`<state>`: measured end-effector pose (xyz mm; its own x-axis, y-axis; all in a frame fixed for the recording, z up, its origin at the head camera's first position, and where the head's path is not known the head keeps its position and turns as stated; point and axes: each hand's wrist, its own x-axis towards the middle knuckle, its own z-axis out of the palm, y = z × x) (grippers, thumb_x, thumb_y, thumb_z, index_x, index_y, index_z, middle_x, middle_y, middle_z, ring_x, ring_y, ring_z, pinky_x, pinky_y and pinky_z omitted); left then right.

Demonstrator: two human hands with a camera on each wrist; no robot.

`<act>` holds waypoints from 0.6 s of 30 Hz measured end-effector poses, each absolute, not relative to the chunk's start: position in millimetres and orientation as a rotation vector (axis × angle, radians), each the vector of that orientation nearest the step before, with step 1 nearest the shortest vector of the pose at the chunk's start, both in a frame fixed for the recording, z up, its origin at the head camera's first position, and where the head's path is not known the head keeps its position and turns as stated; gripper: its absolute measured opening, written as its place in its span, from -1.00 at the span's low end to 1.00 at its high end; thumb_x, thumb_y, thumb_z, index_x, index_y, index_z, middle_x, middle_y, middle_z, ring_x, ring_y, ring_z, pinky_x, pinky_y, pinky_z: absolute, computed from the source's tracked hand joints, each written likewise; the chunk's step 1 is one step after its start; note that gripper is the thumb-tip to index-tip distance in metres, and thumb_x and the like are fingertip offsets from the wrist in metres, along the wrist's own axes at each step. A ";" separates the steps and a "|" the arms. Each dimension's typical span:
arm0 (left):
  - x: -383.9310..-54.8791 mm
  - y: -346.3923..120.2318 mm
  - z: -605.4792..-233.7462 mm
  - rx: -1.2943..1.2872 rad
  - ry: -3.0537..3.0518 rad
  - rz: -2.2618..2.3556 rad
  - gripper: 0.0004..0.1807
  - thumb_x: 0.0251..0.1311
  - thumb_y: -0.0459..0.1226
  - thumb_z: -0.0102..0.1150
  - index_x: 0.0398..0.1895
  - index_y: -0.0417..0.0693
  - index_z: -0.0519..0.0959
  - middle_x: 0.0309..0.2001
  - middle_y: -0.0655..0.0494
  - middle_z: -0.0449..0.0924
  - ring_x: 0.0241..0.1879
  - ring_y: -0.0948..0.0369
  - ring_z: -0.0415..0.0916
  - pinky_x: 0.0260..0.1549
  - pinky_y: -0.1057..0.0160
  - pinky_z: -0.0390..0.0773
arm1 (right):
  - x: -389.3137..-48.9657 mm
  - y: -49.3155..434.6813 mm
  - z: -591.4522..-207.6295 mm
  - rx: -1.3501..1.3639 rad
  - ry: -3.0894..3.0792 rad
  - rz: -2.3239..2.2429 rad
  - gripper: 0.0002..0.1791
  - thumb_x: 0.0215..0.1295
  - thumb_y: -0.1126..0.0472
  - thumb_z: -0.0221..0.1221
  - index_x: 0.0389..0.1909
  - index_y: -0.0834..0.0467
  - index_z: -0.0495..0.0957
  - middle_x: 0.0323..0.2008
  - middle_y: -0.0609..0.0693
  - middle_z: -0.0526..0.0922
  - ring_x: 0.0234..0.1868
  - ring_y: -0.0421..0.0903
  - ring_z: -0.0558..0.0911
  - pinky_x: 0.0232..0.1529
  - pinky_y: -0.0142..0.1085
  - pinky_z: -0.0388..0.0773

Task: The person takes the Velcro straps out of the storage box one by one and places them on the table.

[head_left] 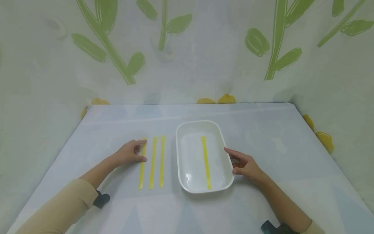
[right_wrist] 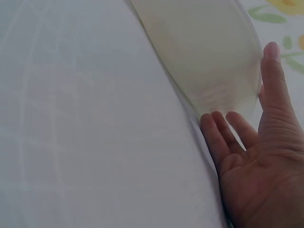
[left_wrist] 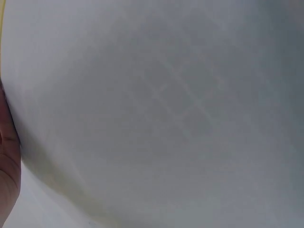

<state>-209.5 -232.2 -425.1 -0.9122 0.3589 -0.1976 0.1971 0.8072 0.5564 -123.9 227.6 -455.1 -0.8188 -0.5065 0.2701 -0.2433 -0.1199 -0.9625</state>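
In the head view, my left hand (head_left: 130, 152) is over the leftmost yellow strip (head_left: 142, 172), index fingertip near its top end and thumb lower along it. Two similar flat yellow strips (head_left: 153, 162) lie parallel to its right. A white rectangular basin (head_left: 182, 156) stands right of them, with one yellow strap with a slotted head (head_left: 206, 162) lying lengthwise inside. My right hand (head_left: 245, 165) touches the basin's right side, fingers mostly extended. The right wrist view shows those fingers (right_wrist: 216, 137) against its outer wall. Only part of my left hand (left_wrist: 8, 166) shows in the left wrist view.
A pale patterned cloth covers the table (head_left: 263, 136). Behind it rises a wall with green leaf prints (head_left: 193, 65), and wall surfaces also flank both sides. Dark bands (head_left: 101, 199) sit at both wrists, by beige sleeves.
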 end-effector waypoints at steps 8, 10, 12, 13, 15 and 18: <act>-211.0 -231.9 -427.1 0.435 2.672 0.825 -0.10 -0.16 -0.14 0.50 0.29 -0.30 0.33 -0.27 0.01 0.38 -0.33 0.15 0.29 -0.34 0.26 0.34 | -122.3 228.4 -456.5 -0.841 1.986 -2.022 -0.24 0.17 0.19 0.29 0.36 0.28 0.21 0.26 -0.14 0.43 0.06 -0.18 0.57 -0.07 -0.30 0.61; -210.8 -231.6 -427.1 0.438 2.668 0.826 -0.09 -0.16 -0.13 0.50 0.29 -0.30 0.33 -0.27 0.00 0.39 -0.33 0.16 0.30 -0.34 0.26 0.35 | -121.1 228.8 -456.9 -0.831 2.017 -2.012 -0.24 0.17 0.20 0.29 0.36 0.28 0.21 0.26 -0.15 0.43 0.05 -0.19 0.57 -0.08 -0.32 0.60; -210.8 -231.2 -426.2 0.437 2.672 0.828 -0.10 -0.17 -0.13 0.50 0.28 -0.30 0.34 -0.27 0.01 0.41 -0.33 0.16 0.30 -0.33 0.26 0.35 | -120.6 228.4 -456.5 -0.820 2.036 -2.006 -0.24 0.17 0.21 0.29 0.36 0.28 0.21 0.26 -0.15 0.44 0.06 -0.19 0.57 -0.07 -0.32 0.60; -210.7 -231.1 -425.1 0.434 2.673 0.833 -0.10 -0.17 -0.13 0.50 0.28 -0.30 0.34 -0.26 0.00 0.41 -0.33 0.15 0.31 -0.33 0.26 0.36 | -120.7 228.2 -456.4 -0.821 2.039 -2.005 -0.24 0.17 0.21 0.29 0.36 0.29 0.21 0.25 -0.14 0.44 0.06 -0.19 0.57 -0.07 -0.32 0.60; -210.8 -231.2 -422.8 0.418 2.674 0.841 -0.10 -0.17 -0.13 0.50 0.28 -0.29 0.34 -0.25 -0.01 0.43 -0.31 0.14 0.32 -0.32 0.25 0.37 | -121.1 227.3 -455.2 -0.815 2.040 -2.007 -0.24 0.17 0.21 0.29 0.36 0.29 0.20 0.25 -0.14 0.44 0.07 -0.19 0.57 -0.07 -0.32 0.60; -211.5 -231.6 -418.9 0.366 2.658 0.878 -0.08 -0.16 -0.11 0.50 0.30 -0.25 0.33 -0.21 -0.04 0.44 -0.26 0.12 0.34 -0.29 0.25 0.39 | -121.8 226.8 -453.3 -0.831 2.011 -2.021 -0.24 0.17 0.22 0.29 0.35 0.31 0.20 0.24 -0.12 0.45 0.06 -0.17 0.58 -0.07 -0.31 0.60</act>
